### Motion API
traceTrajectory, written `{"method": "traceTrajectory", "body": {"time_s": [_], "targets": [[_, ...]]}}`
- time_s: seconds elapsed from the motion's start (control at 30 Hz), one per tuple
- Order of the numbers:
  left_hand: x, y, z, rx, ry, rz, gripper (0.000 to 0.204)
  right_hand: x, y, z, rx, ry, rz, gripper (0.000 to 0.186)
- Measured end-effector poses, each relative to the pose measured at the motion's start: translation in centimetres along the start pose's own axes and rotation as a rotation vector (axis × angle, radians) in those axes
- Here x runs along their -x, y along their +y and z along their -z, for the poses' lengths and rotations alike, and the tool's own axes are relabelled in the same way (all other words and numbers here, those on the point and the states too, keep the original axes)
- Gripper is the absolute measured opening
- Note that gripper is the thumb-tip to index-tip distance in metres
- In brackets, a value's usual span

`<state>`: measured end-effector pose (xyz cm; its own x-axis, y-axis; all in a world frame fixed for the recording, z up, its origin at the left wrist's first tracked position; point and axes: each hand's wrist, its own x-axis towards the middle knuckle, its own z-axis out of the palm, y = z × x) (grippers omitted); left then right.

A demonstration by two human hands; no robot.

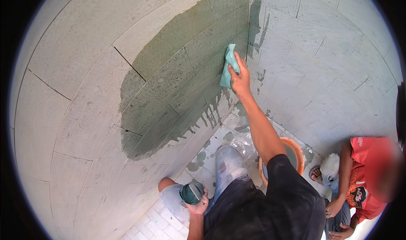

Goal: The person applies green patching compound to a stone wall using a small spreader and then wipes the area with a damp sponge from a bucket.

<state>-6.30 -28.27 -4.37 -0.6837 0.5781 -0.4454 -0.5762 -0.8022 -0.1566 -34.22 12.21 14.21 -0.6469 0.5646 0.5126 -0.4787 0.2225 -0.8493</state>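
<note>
My right hand (pixel 241 80) is stretched up to the tiled wall, its fingers closed on a light teal cloth (pixel 227 71). The cloth lies against or very near the wall, close to the corner. Around it spreads a dark wet patch (pixel 169 87), with drips running down from its lower edge. Low at my left knee, my left hand (pixel 199 205) holds a small round dark green container (pixel 191 192) from below. A pale strip crosses the container's top; I cannot make out what it is.
An orange-rimmed bucket (pixel 299 153) stands on the floor under my right arm, partly hidden. Crumpled clear plastic (pixel 245 145) lies beside it, near wet spots on the floor tiles. At the right a person in a red shirt (pixel 359 176) is down low by the adjoining wall (pixel 321 71).
</note>
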Motion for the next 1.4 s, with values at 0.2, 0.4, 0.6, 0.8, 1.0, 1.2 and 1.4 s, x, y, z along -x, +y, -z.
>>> {"method": "traceTrajectory", "body": {"time_s": [0.2, 0.4, 0.6, 0.8, 1.0, 1.2, 1.4], "targets": [[0.4, -0.9, 0.2, 0.066, -0.073, 0.024, 0.059, 10.8, -5.8, -7.4, 0.175, -0.042, 0.283, 0.058], [1.3, -0.6, -0.3, 0.101, -0.107, -0.002, 0.056, 22.6, -12.1, -15.1, 0.047, -0.245, 0.296, 0.077], [2.8, 0.8, 0.8, 0.01, -0.097, -0.048, 0.057, 26.0, -16.8, -12.6, -0.383, -0.558, -0.052, 0.064], [3.9, 1.7, 1.6, -0.077, -0.041, -0.005, 0.056, 20.3, -11.1, 8.5, -0.696, -0.039, -0.656, 0.051], [3.9, 0.6, 0.1, 0.045, -0.005, 0.104, 0.053, 25.2, -6.5, 24.4, 0.221, 0.1, -1.006, 0.076], [1.5, 0.6, -0.1, 0.019, -0.009, 0.182, 0.052, 35.4, 5.2, 29.1, 0.997, -0.262, -1.001, 0.097], [1.2, 0.9, -0.2, -0.036, -0.062, 0.176, 0.055, 39.9, 10.4, 29.7, 0.988, -0.464, -0.997, 0.066]]}}
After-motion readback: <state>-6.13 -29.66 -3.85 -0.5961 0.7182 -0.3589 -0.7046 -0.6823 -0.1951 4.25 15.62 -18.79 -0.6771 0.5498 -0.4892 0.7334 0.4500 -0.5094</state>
